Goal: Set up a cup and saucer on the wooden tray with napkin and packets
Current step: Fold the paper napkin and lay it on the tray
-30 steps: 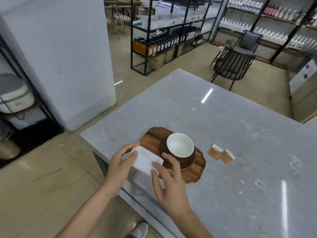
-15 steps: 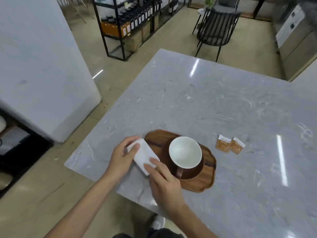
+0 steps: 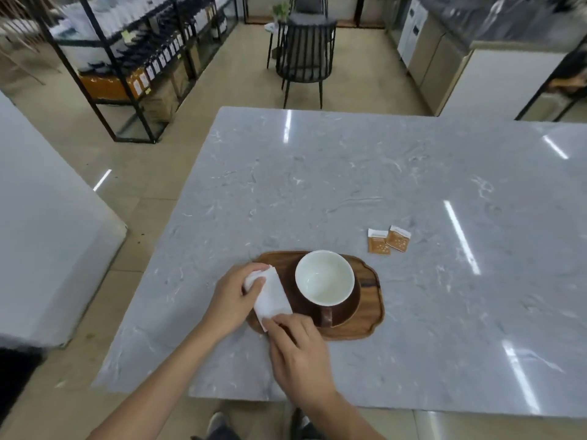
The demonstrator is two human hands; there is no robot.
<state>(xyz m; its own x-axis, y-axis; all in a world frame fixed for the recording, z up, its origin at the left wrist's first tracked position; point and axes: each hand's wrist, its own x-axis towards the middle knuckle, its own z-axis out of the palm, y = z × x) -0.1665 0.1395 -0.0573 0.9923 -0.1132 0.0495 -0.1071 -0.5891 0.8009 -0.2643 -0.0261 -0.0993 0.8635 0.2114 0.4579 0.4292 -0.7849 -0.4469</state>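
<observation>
A wooden tray [image 3: 371, 296] lies near the front edge of the grey marble table [image 3: 349, 185]. On it stands a brown cup with a white inside [image 3: 324, 277], on a brown saucer [image 3: 351, 311], handle toward me. A folded white napkin [image 3: 271, 295] lies along the tray's left side. My left hand [image 3: 233, 296] grips the napkin's far end, thumb on top. My right hand [image 3: 298, 350] presses fingertips on its near end. Two orange packets [image 3: 389, 241] lie on the table, right of and beyond the tray.
A black chair [image 3: 305, 55] stands past the table's far edge. Black metal shelves [image 3: 133, 58] with bottles and boxes fill the back left. A white block [image 3: 47, 233] stands to the left. Steel cabinets [image 3: 428, 52] are at the back right.
The napkin has moved right onto the tray's left side and turned lengthwise beside the saucer. Both hands followed it. The view has swung so the table faces me squarely.
</observation>
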